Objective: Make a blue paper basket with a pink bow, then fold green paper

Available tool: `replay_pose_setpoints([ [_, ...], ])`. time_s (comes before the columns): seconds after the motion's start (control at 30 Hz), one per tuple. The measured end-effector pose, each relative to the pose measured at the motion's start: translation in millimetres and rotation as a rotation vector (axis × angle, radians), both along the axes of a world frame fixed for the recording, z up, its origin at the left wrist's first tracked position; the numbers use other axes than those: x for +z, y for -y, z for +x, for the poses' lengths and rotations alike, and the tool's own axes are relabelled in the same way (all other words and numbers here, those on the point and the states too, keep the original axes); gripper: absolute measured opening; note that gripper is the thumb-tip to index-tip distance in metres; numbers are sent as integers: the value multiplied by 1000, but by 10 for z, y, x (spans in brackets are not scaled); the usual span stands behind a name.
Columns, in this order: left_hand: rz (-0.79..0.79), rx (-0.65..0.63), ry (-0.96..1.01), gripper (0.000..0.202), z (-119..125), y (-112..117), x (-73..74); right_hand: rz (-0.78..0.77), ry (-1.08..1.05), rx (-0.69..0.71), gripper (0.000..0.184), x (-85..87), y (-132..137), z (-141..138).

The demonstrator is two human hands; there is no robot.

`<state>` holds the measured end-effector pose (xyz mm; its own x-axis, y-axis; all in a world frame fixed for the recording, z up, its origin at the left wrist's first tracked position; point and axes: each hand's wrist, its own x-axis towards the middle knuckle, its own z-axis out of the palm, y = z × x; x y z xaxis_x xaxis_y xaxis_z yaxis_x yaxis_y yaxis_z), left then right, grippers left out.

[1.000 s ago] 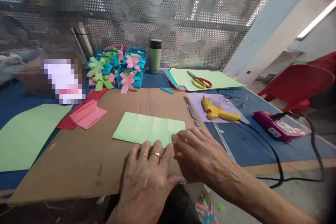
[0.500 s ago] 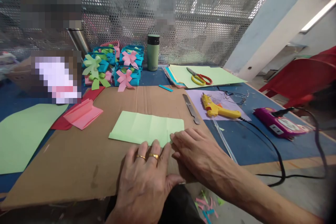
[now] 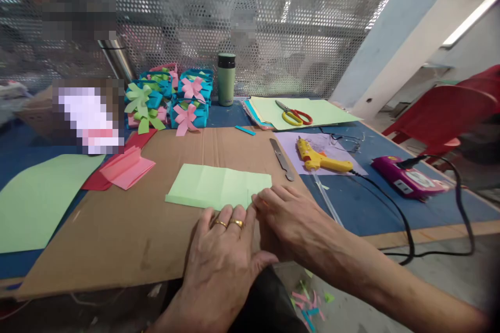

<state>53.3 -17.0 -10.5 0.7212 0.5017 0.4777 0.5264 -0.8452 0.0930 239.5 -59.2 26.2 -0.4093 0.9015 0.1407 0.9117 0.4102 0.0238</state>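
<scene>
A light green folded paper lies on a brown cardboard sheet. My left hand, with two gold rings, rests at the paper's near edge, its fingers curled onto that edge. My right hand is right beside it, fingertips bent onto the paper's near right corner. The near edge of the paper is turned up a little, showing as a darker strip to the left of my fingers. Both thumbs are hidden.
Right of the cardboard lie a metal blade, a yellow glue gun with a black cord, and a purple device. Scissors rest on stacked paper. Blue boxes with bows, a green flask, pink paper and a green sheet lie behind and left.
Both hands crept forward onto the paper's near edge. My left fingers curled, and the edge rose slightly. The view shifted a little.
</scene>
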Motion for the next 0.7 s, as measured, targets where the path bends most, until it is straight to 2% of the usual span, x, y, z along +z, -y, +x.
replay_pose_setpoints([
  [0.13,55,9,-12,63,10,-9,47,-24,-13,3,9,-21,-7,60],
  [0.3,133,-31,51,66,59,-56,30,-57,-133,32,18,22,61,156],
  [0.47,89,-110,97,55,52,-87,57,65,7,46,9,-17,41,236],
  [0.57,11,-140,62,50,20,-97,84,149,105,-28,7,-2,14,238],
  [0.63,-18,-144,59,52,13,-108,79,212,165,-93,9,33,24,203],
  [0.7,-21,-145,62,57,18,-115,63,224,151,-98,9,64,53,143],
])
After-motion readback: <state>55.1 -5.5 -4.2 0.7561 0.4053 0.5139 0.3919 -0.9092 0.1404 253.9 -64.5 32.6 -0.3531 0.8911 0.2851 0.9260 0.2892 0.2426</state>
